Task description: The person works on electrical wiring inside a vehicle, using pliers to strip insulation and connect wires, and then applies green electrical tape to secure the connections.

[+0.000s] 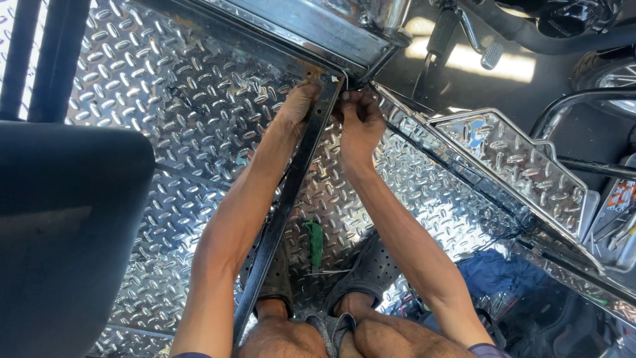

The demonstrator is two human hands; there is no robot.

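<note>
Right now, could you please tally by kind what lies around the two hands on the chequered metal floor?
Hands: 2, the left hand and the right hand, both at the corner of the frame
Black metal bar: 1, touched by the left hand
Green-handled tool: 1, lying on the floor
Dark perforated shoes: 2
Total: 6

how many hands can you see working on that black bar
2. The left hand grips the top end of the black bar; the right hand works at the corner beside it.
</note>
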